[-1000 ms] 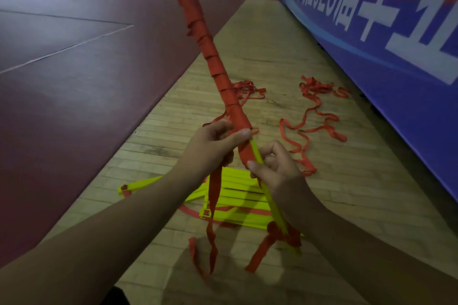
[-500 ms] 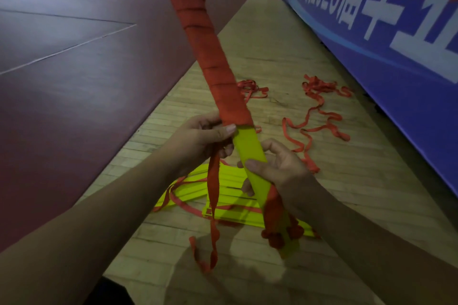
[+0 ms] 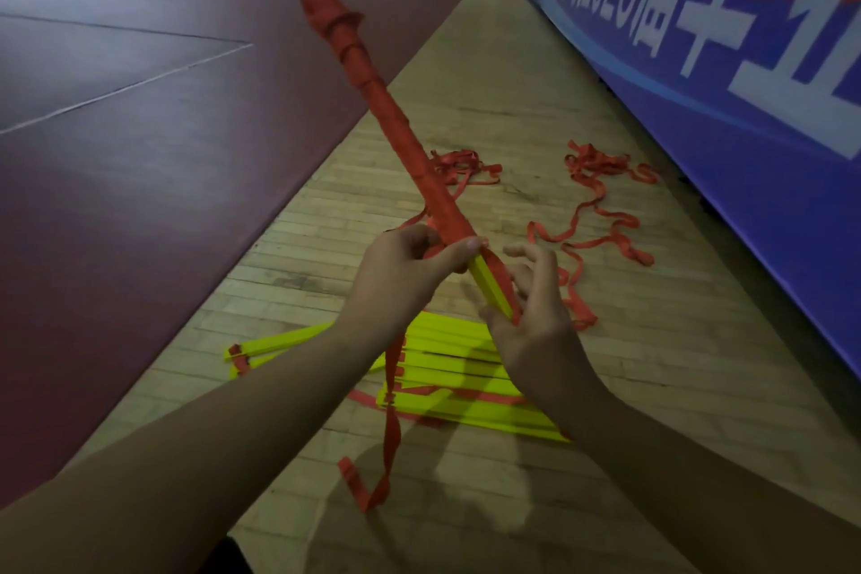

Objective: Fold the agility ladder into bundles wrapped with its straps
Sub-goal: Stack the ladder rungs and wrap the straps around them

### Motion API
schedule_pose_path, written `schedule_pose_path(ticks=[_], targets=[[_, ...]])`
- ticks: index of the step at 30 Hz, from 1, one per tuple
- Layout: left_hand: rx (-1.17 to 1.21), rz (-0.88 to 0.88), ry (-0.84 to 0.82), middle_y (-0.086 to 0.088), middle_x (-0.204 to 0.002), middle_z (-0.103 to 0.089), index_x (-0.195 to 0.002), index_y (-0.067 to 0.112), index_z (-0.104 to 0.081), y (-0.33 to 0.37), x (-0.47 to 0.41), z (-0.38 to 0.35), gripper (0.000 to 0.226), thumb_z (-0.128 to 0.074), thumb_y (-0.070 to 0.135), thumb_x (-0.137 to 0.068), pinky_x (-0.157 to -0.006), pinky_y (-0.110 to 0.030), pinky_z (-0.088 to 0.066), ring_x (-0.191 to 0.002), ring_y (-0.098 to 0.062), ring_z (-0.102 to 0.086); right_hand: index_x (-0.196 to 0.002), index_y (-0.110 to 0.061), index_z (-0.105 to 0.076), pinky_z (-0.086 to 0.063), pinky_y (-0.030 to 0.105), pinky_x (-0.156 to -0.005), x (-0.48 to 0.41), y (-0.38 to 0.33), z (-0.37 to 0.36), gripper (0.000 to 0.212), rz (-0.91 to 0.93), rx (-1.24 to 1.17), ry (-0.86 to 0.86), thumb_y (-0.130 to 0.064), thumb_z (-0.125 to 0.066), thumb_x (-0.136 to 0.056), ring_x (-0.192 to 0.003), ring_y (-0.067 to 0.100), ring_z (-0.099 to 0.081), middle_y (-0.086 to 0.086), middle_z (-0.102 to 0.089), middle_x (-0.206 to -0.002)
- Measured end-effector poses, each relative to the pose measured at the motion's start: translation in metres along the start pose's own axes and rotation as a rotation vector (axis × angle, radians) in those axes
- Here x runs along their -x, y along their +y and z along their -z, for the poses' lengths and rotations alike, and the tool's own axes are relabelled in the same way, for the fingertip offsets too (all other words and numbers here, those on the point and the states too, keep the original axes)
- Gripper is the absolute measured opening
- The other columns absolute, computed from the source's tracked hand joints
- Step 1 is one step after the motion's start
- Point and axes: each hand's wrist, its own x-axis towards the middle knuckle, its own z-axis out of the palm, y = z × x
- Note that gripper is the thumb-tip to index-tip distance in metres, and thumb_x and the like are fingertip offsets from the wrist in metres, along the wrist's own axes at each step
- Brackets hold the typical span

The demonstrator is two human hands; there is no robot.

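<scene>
Hall floor: wooden boards (image 3: 536, 117) run from near to far, with a dark red court (image 3: 140, 131) on the left and a blue banner (image 3: 722, 75) along the right wall.
Loose straps: two red tangles (image 3: 601, 200) lie on the boards to the far right, apart from the hands, probably waiting for later bundles.
Unfolded rungs: a fan of yellow slats (image 3: 461, 392) lies flat on the floor, near and under the hands, seemingly the part of the ladder not yet bundled.
Bundle: the wrapped stack of rungs (image 3: 400, 126) is held up slanting away to the far left, red strap wound along most of it, with yellow showing at the far tip and at the near end; the tilt keeps the bare end in reach.
Left hand: the left hand (image 3: 400, 280) is closed on the bundle where the winding ends, thumb pressed over it, apparently pinning the last turn.
Right hand: the right hand (image 3: 531, 317) cradles the bare yellow end from below, fingers spread and loose.
Free strap: a red tail (image 3: 391, 424) hangs from the left hand to the floor.
Change: half a second ago the right hand was clasped round the yellow end; now its fingers are opened, and the bundle is tipped further left.
</scene>
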Motion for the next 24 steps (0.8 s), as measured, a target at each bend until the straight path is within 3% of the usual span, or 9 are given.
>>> schedule_pose_path(ticks=[2,3,5,7,9,13,17,20,24], targets=[[0.078,0.03,-0.043,-0.019,-0.065,-0.062,-0.08,0.006,-0.073,0.0,-0.002,0.002,0.035,-0.077,0.042,-0.08,-0.047,-0.025,-0.035,-0.049,-0.014,-0.044,-0.124,-0.037,-0.04,-0.05,0.027,-0.095,-0.002,-0.001,-0.001,0.06,-0.064,-0.097,-0.027,0.001,-0.069,-0.088,-0.112,0.011,-0.065,-0.003,-0.064,-0.122],[0.127,0.053,-0.06,-0.012,-0.058,-0.057,-0.081,0.005,-0.073,-0.001,-0.003,0.004,0.033,-0.075,0.038,-0.077,-0.047,-0.024,-0.034,-0.047,-0.012,-0.043,-0.122,-0.035,-0.044,-0.049,0.028,-0.094,-0.003,0.0,-0.001,0.055,-0.115,-0.153,-0.048,-0.004,-0.073,-0.087,-0.111,0.013,-0.065,-0.001,-0.065,-0.121],[0.229,0.085,-0.092,0.002,-0.054,-0.05,-0.078,0.005,-0.071,-0.005,-0.007,0.011,0.022,-0.067,0.027,-0.073,-0.046,-0.023,-0.031,-0.044,-0.01,-0.04,-0.118,-0.029,-0.057,-0.05,0.035,-0.097,-0.005,0.0,0.001,0.041,-0.238,-0.231,-0.102,-0.025,-0.077,-0.082,-0.109,0.019,-0.067,0.001,-0.069,-0.117],[0.322,0.092,-0.133,0.0,-0.055,-0.047,-0.073,0.007,-0.066,-0.008,-0.01,0.02,0.011,-0.062,0.018,-0.072,-0.046,-0.023,-0.029,-0.045,-0.011,-0.04,-0.116,-0.018,-0.068,-0.049,0.04,-0.096,-0.005,0.001,0.005,0.042,-0.347,-0.315,-0.174,-0.038,-0.074,-0.079,-0.104,0.022,-0.068,0.009,-0.073,-0.114],[0.391,0.07,-0.207,-0.01,-0.063,-0.049,-0.079,0.003,-0.064,-0.01,-0.012,0.031,0.013,-0.062,0.015,-0.075,-0.049,-0.025,-0.03,-0.049,-0.014,-0.042,-0.112,-0.009,-0.071,-0.048,0.042,-0.085,-0.002,-0.001,0.008,0.039,-0.407,-0.453,-0.244,-0.033,-0.072,-0.081,-0.095,0.028,-0.064,0.018,-0.072,-0.111],[0.489,-0.009,-0.337,-0.015,-0.073,-0.05,-0.087,0.0,-0.064,-0.01,-0.013,0.04,0.016,-0.055,0.013,-0.086,-0.052,-0.024,-0.031,-0.054,-0.014,-0.043,-0.11,-0.003,-0.067,-0.058,0.047,-0.079,0.003,-0.022,0.008,0.023,-0.452,-0.74,-0.407,-0.014,-0.062,-0.091,-0.086,0.038,-0.068,0.026,-0.07,-0.107],[0.394,-0.014,-0.313,-0.005,-0.062,-0.056,-0.085,0.004,-0.064,-0.008,-0.014,0.035,0.019,-0.06,0.019,-0.094,-0.051,-0.019,-0.036,-0.052,-0.012,-0.047,-0.108,-0.001,-0.057,-0.048,0.036,-0.053,0.005,-0.027,0.005,0.013,-0.28,-0.604,-0.402,-0.009,-0.056,-0.098,-0.056,0.029,-0.058,0.025,-0.067,-0.091],[0.222,0.074,-0.186,-0.005,-0.054,-0.057,-0.085,-0.002,-0.069,-0.009,-0.014,0.029,0.031,-0.063,0.027,-0.094,-0.048,-0.022,-0.037,-0.046,-0.012,-0.048,-0.099,-0.005,-0.055,-0.045,0.035,-0.049,0.003,-0.02,0.001,0.001,-0.226,-0.485,-0.271,-0.005,-0.055,-0.099,-0.056,0.027,-0.053,0.02,-0.062,-0.082],[0.178,0.081,-0.113,-0.002,-0.056,-0.06,-0.088,-0.005,-0.069,-0.01,-0.007,0.015,0.036,-0.072,0.031,-0.088,-0.049,-0.019,-0.041,-0.05,-0.011,-0.053,-0.087,-0.027,-0.055,-0.044,0.035,-0.053,0.006,-0.008,-0.005,0.023,-0.179,-0.28,-0.223,-0.008,-0.057,-0.099,-0.06,0.021,-0.052,0.01,-0.058,-0.071]])
